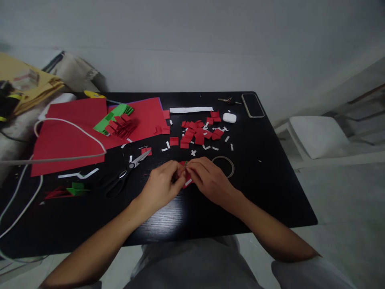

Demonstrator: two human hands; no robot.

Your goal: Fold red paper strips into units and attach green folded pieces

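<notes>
Near the middle of the black table, my left hand (164, 181) and my right hand (209, 178) meet with fingertips pinched together. Between them is a small red paper piece (188, 180) with a white strip on it and a bit of green at the top. My fingers hide most of it. Just right of my right hand lies a thin beige ring (230, 164). Scissors (128, 170) with black handles rest left of my left hand, blades partly open beside a small red paper square (146, 151). Beyond my hands is a scattered pile of folded red paper pieces (199, 135).
Large red sheets (69, 136) cover the back left, with green folded strips (112, 116) on them. A white cable (72, 160) loops across the left side. A phone (252, 106), white earbud case (229, 117) and keys (230, 101) lie at the back right.
</notes>
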